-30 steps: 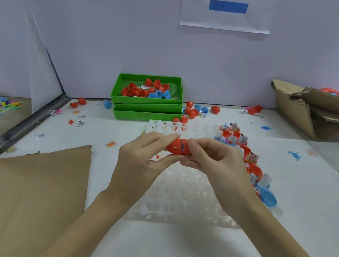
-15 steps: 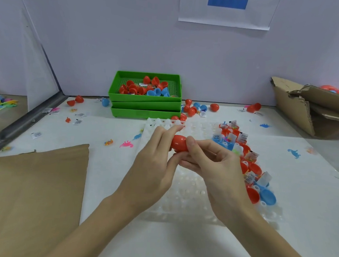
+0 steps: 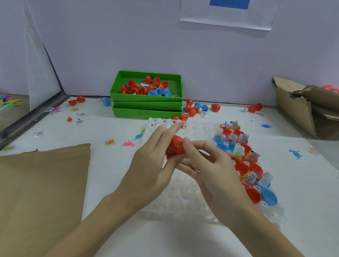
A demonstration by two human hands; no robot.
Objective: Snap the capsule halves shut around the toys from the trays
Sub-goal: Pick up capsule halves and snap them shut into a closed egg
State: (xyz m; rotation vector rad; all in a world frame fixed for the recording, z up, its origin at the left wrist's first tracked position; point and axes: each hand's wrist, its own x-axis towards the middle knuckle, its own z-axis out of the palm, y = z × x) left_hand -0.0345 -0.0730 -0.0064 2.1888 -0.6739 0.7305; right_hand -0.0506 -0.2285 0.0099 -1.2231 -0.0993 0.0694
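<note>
Red capsule (image 3: 176, 147): one, held between both hands above the white tray; whether its halves are fully closed cannot be told.
Left hand (image 3: 152, 165): fingers extended along the capsule's left side, index fingertip pointing up and away, thumb under the capsule.
Right hand (image 3: 211, 170): thumb and curled fingers pinching the capsule's right end.
White moulded tray (image 3: 180, 204): one, on the table beneath the hands; its right columns hold open red and blue capsule halves (image 3: 241, 166) with small toys and paper tags, too crowded to count.
Green trays (image 3: 146, 99): three, stacked against the back wall; the top one carries a heap of red and blue halves.
Cardboard box (image 3: 313, 105): one, far right.
Brown paper sheet (image 3: 32, 189): one, near left.
Loose toy dinosaurs: blue (image 3: 295, 153) at right, pink (image 3: 127, 144) at left of the tray.
</note>
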